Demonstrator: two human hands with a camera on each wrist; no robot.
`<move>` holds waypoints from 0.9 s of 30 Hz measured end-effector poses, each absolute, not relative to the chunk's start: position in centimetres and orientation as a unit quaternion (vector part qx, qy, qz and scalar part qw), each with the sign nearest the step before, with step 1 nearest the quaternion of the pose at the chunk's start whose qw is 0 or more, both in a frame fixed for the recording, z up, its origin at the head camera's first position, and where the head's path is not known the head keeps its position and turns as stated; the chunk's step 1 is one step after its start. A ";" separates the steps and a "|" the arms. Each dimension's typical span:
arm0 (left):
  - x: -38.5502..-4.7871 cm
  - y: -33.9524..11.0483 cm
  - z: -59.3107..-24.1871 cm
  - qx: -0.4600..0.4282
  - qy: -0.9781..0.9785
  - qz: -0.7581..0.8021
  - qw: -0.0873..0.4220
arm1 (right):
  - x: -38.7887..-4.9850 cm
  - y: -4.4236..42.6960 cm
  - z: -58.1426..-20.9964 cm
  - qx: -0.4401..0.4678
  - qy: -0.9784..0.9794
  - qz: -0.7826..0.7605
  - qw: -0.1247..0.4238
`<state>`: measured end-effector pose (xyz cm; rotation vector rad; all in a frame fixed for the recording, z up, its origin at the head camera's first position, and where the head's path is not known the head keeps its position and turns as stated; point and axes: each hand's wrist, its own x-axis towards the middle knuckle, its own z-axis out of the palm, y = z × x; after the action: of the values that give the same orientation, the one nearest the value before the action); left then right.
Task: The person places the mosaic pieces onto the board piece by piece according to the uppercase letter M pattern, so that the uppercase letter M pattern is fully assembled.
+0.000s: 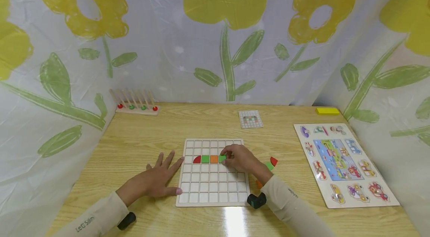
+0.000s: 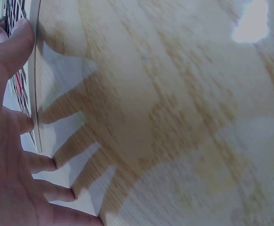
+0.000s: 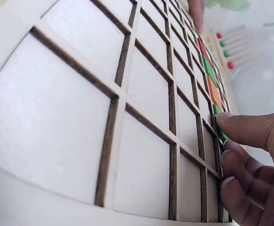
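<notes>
A white wooden grid board (image 1: 211, 205) lies on the table. One of its upper rows holds a red quarter-round tile (image 1: 197, 159), a green square tile (image 1: 205, 159) and an orange square tile (image 1: 214, 159), side by side. Directly right of the orange one, my right hand (image 1: 242, 158) pinches another green square tile (image 1: 221, 158) at its cell; in the right wrist view the thumb (image 3: 238, 126) lies on this tile (image 3: 220, 123). My left hand (image 1: 158, 180) rests with spread fingers at the board's left edge, thumb and a fingertip against the rim.
Loose red (image 1: 273, 161), green (image 1: 269, 165) and orange (image 1: 259, 184) pieces lie by the right forearm, partly hidden. A pattern card (image 1: 251, 119) lies behind the board. A picture puzzle (image 1: 346, 166) and yellow block (image 1: 327, 111) are right; a peg stand with beads (image 1: 137, 111) is back left.
</notes>
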<state>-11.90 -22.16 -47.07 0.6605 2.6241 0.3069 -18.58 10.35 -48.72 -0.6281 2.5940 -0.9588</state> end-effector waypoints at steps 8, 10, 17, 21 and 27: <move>-11.9 -22.1 -46.9 0.239 0.941 0.110 0.211 | -18.7 10.4 -48.9 -0.223 0.906 -0.329 0.145; -11.9 -22.1 -46.8 0.240 0.941 0.113 0.212 | -18.7 10.4 -48.8 -0.221 0.907 -0.329 0.144; -11.9 -22.1 -46.9 0.245 0.940 0.113 0.208 | -18.6 10.3 -48.7 -0.215 0.909 -0.324 0.148; -11.9 -22.1 -46.9 0.245 0.941 0.111 0.208 | -18.6 10.2 -48.6 -0.216 0.910 -0.320 0.149; -11.8 -22.1 -46.8 0.244 0.941 0.116 0.205 | -18.5 10.3 -48.6 -0.219 0.908 -0.325 0.151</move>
<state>-11.77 -22.10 -46.82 0.6807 2.6217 0.3243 -18.53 10.31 -48.64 -0.6297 2.6065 -0.9320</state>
